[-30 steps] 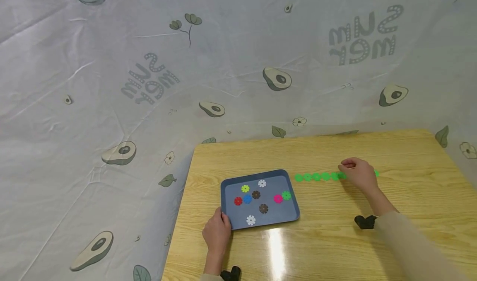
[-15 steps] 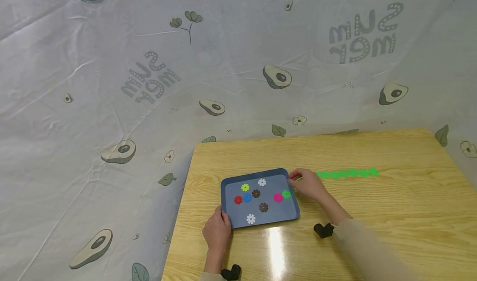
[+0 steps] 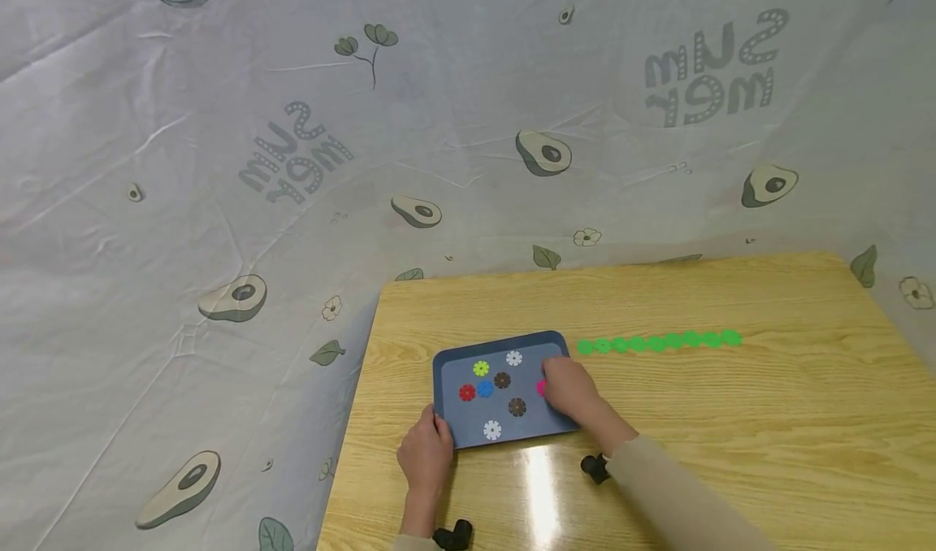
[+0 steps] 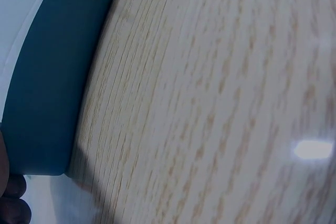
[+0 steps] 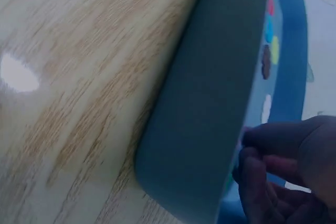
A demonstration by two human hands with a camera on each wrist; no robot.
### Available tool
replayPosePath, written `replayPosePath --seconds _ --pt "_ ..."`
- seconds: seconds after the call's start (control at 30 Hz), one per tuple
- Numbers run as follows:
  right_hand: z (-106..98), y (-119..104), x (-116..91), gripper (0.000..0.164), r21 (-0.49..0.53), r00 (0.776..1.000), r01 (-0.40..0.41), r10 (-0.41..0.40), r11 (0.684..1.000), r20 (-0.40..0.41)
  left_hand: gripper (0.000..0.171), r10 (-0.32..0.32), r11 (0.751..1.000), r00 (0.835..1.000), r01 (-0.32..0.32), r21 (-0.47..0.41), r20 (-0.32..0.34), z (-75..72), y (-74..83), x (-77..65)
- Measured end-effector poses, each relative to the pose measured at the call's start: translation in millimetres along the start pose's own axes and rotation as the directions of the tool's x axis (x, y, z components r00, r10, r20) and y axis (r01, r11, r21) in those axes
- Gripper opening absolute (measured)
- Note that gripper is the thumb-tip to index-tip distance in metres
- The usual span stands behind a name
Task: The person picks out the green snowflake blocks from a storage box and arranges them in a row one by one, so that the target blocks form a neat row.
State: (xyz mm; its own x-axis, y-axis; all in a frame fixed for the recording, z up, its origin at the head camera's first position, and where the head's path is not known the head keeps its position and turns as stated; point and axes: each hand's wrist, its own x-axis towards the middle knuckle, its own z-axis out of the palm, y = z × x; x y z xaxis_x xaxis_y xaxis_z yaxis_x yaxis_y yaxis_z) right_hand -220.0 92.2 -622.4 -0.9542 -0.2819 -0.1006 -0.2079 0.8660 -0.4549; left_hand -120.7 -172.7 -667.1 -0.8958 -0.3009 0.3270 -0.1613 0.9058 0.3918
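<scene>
My left hand [image 3: 426, 456] grips the near left corner of a blue-grey tray [image 3: 462, 421]; fingertips show beneath its end in the left wrist view. My right hand [image 3: 570, 388] reaches over the tray's right side, fingers bent down beside a pink notched disc [image 3: 541, 388]. In the right wrist view, thumb and fingers come close together inside the rim, with a sliver of a green disc [image 5: 229, 182] below them. I cannot tell whether they pinch it. Left of the hand lie white [image 3: 514, 358], yellow [image 3: 480, 368], blue [image 3: 485, 388], red [image 3: 467, 392] and brown [image 3: 517, 407] discs.
A row of several green notched discs [image 3: 656, 344] runs rightward from beside the tray's far right corner. All this is on a wooden table [image 3: 731, 421]. A pale printed cloth [image 3: 468, 112] hangs behind and to the left.
My right hand has moved left from over the green row, past its left end, and into the tray. A green disc now shows at the row's left end. My left hand stays on the tray.
</scene>
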Motion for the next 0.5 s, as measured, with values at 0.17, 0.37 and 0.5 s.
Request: replayPosePath --seconds 0.17,0.37,0.5 --pt "5.0 -1.8 -0.3 0.009 -0.141 1.000 0.024 -0.024 0.990 -0.001 0.020 -0.009 1.000 1.000 0.009 0.001 0.004 0.7 -0.5 -0.8" --pt "3.4 -2.0 -1.3 0.007 -0.197 0.999 0.048 -0.049 0.979 -0.003 0.019 0.015 1.000 1.000 -0.015 -0.002 -0.011 1.3 -1.2 -0.8" --pt "3.6 -1.0 -1.7 0.010 -0.214 0.998 0.058 -0.058 0.975 0.006 0.019 0.020 1.000 1.000 -0.020 -0.005 -0.017 1.4 -1.5 -0.7"
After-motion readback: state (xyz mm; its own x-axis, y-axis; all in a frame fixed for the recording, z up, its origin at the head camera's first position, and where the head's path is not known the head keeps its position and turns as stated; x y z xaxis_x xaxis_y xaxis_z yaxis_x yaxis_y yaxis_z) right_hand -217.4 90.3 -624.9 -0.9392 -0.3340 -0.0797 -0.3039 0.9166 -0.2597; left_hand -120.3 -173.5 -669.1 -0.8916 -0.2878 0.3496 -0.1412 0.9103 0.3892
